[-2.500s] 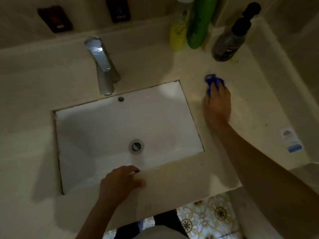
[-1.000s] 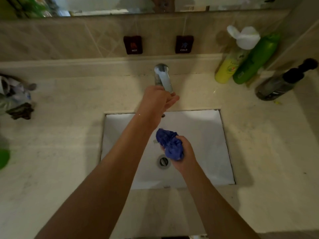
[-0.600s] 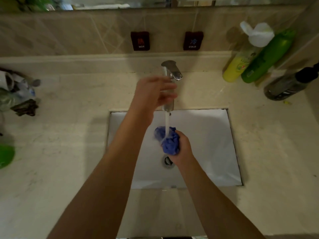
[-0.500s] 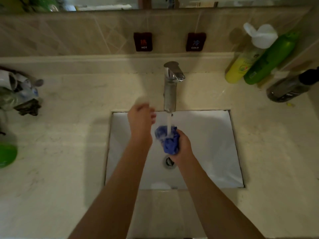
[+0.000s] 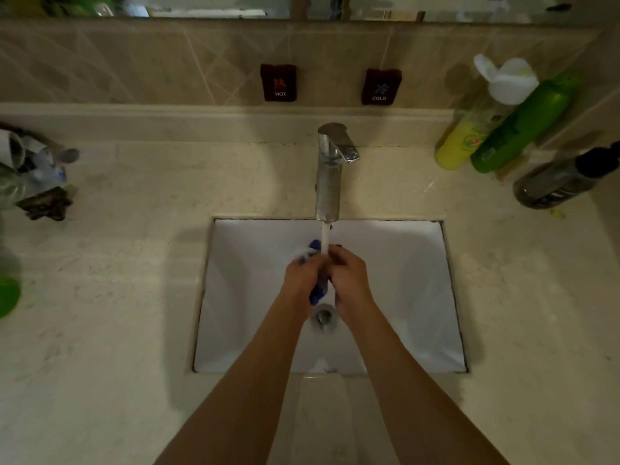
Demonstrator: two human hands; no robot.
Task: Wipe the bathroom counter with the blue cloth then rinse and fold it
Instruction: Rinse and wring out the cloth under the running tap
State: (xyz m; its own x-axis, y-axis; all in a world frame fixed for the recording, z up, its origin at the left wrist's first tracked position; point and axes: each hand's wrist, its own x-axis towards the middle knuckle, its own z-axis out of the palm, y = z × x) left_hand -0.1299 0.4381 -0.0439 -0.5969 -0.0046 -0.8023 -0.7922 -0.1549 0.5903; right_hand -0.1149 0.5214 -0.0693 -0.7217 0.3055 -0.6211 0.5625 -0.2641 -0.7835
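Since the earlier frame, the left hand (image 5: 303, 273) has dropped from the tap (image 5: 330, 172) to join the right hand (image 5: 349, 276) on the cloth (image 5: 317, 293), so wiping looks finished and rinsing is underway. Both hands clench the bunched cloth between them, under the running stream (image 5: 324, 238), over the sink (image 5: 419, 263), just beyond the drain (image 5: 323, 317).

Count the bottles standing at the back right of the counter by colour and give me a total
Yellow bottle: 1
Green bottle: 1
Dark grey pump bottle: 1
Total: 3
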